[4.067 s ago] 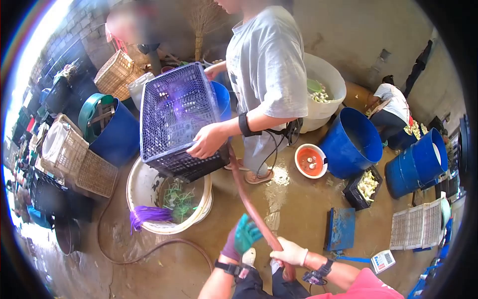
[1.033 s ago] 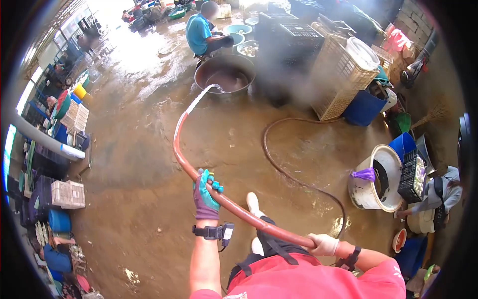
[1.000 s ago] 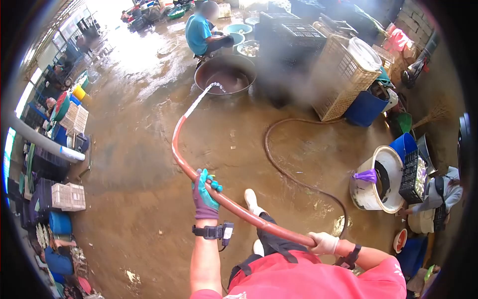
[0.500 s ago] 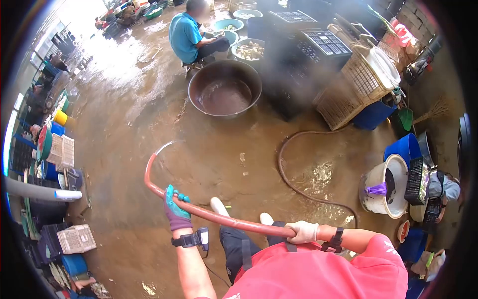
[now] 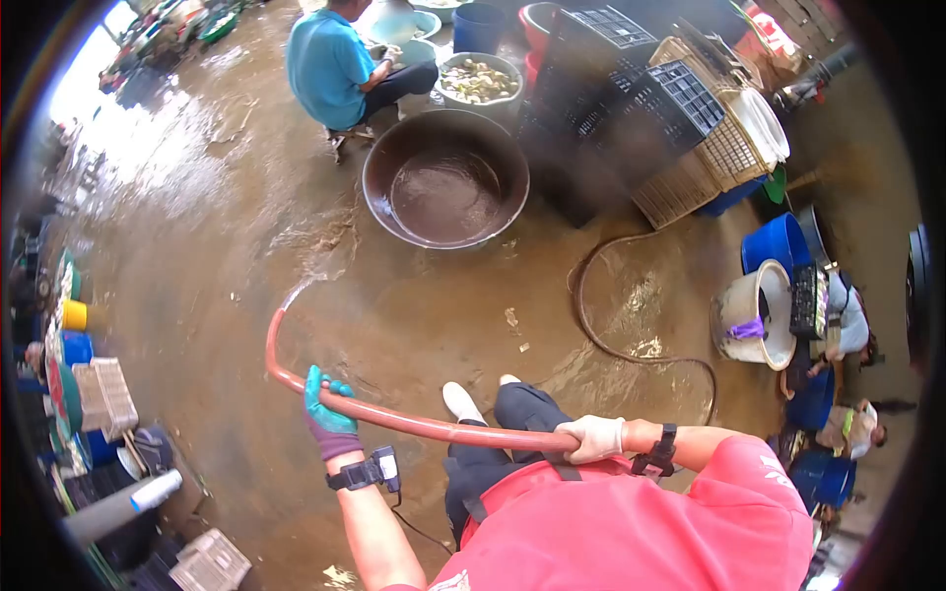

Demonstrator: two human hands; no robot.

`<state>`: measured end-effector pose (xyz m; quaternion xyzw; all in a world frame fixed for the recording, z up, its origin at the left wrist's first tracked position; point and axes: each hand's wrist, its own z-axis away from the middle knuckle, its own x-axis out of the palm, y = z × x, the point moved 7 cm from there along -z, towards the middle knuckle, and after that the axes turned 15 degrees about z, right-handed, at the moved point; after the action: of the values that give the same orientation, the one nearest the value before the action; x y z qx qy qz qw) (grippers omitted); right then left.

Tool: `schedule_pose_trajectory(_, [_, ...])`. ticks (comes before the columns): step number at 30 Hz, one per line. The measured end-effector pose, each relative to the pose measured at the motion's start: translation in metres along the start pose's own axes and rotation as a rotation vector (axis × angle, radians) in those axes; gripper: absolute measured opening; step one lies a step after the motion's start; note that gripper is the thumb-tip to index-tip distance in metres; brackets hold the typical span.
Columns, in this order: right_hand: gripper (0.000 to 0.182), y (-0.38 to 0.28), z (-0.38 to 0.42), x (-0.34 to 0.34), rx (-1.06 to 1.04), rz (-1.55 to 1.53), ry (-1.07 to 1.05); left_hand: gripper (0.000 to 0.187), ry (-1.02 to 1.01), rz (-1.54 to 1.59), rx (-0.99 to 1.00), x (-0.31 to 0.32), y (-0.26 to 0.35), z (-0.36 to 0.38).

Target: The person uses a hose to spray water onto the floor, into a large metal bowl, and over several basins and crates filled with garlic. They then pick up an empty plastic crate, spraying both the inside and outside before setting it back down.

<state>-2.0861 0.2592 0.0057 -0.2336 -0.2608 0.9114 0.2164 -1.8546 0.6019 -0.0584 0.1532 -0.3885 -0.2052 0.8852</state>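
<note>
A reddish-brown hose (image 5: 434, 424) runs across in front of my body, held in both hands. My left hand (image 5: 331, 409), in a teal and purple glove, is closed around it near the bent outlet end. Water streams (image 5: 296, 292) from that end onto the wet floor (image 5: 424, 325). In a white glove, my right hand (image 5: 593, 439) grips the hose by my waist. Beyond the water stands a large, wide metal basin (image 5: 448, 231), its bottom wet or holding shallow liquid.
A person in a blue shirt (image 5: 330, 69) sits behind the basin, beside a tub of cut pieces (image 5: 480, 81). Black crates (image 5: 660, 108) and a wicker basket (image 5: 680, 192) stand right. More hose (image 5: 631, 357) curves across the floor. A white tub (image 5: 739, 307) stands farther right.
My view has shifted forward, bringing the basin and the seated person closer. The hose outlet and its water stream have moved slightly left. Both hands keep their hold on the hose.
</note>
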Motion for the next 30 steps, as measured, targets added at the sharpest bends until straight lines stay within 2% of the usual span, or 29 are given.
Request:
schedule_pose_trajectory(2, [0.033,-0.014,-0.007,-0.017,0.061,0.038,-0.126,0.016,-0.021,0.097,-0.055,0.017,0.024,-0.03])
schedule_pose_trajectory(5, [0.031,-0.008,-0.017,-0.039,0.143,0.038,-0.117,0.015,-0.044,0.165,-0.064,0.021,0.049,-0.077])
schedule_pose_trajectory(7, [0.026,0.016,-0.018,-0.03,0.225,-0.097,-0.097,0.016,-0.001,0.16,-0.095,0.016,0.045,-0.093])
schedule_pose_trajectory(8, [0.025,0.01,-0.023,-0.043,0.233,-0.133,-0.111,0.015,0.094,0.148,-0.019,0.015,0.047,-0.103])
schedule_pose_trajectory(9, [0.025,0.01,-0.033,-0.056,0.23,-0.127,-0.108,0.015,0.091,0.152,-0.015,0.014,0.046,-0.12])
schedule_pose_trajectory(11, [0.022,0.01,-0.053,-0.068,0.258,-0.103,-0.06,0.016,-0.012,0.081,-0.094,0.001,0.048,-0.149])
schedule_pose_trajectory(13, [0.019,0.004,-0.08,-0.102,0.203,0.031,0.039,0.016,0.13,0.07,-0.158,-0.003,0.054,-0.173])
schedule_pose_trajectory(15, [0.021,0.0,-0.09,-0.107,0.297,0.006,-0.067,0.014,0.173,0.025,-0.27,-0.001,0.059,-0.186])
schedule_pose_trajectory(17, [0.022,-0.019,-0.091,-0.124,0.276,0.057,-0.116,0.012,0.31,-0.088,-0.346,0.007,0.051,-0.204])
schedule_pose_trajectory(19, [0.021,-0.031,-0.087,-0.131,0.297,0.096,-0.142,0.014,0.345,-0.111,-0.397,0.011,0.039,-0.219])
schedule_pose_trajectory(22, [0.019,-0.037,-0.081,-0.114,0.348,0.016,-0.145,0.014,0.248,-0.217,-0.604,0.017,0.004,-0.243])
schedule_pose_trajectory(23, [0.018,-0.039,-0.079,-0.107,0.352,0.024,-0.131,0.014,0.238,-0.244,-0.628,0.027,-0.006,-0.25])
schedule_pose_trajectory(26, [0.017,-0.05,-0.073,-0.076,0.363,-0.008,-0.078,0.014,0.24,-0.284,-0.9,0.053,-0.046,-0.254])
schedule_pose_trajectory(27, [0.018,-0.054,-0.075,-0.067,0.361,0.013,-0.075,0.014,0.232,-0.308,-0.915,0.063,-0.057,-0.261])
schedule_pose_trajectory(29, [0.019,-0.068,-0.076,-0.05,0.398,-0.029,-0.119,0.015,0.063,-0.469,-0.967,0.09,-0.083,-0.267])
schedule_pose_trajectory(30, [0.019,-0.077,-0.076,-0.046,0.415,-0.053,-0.044,0.014,0.02,-0.473,-1.008,0.104,-0.1,-0.27])
